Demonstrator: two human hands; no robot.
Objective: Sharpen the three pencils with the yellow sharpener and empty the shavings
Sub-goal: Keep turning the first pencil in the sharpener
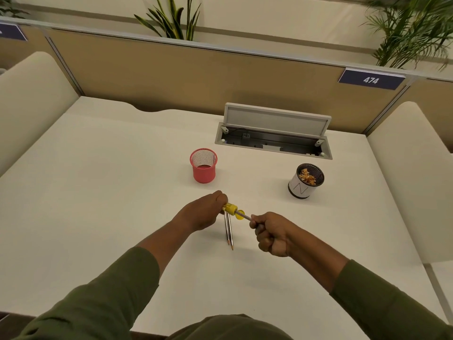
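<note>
Desk [98,192]: white, and it carries all the things.
Red cup [203,168]: stands far back on the desk, well apart from the hands. It looks empty.
Left hand [204,212]: its fingers are clamped on the sharpener [231,208], up off the desk.
Sharpener: yellow, between the two hands. A round yellow part sits just beside it on the pencil side.
Two pencils [229,230]: lie side by side on the desk under the sharpener, tips toward the person. The tips look pointy.
Third pencil [245,215]: one end is in the sharpener, the other end is in the right hand.
Right hand [270,233]: its fingers are shut tight around the third pencil.
White cup [304,185]: stands to the right on the desk. It has shavings [307,176] inside.
Step now: I think this is the sharpening of the last pencil.
Next move: I think the right hand must turn the pencil while the left hand holds the sharpener steady. Then the shavings need to go into the white cup.
</note>
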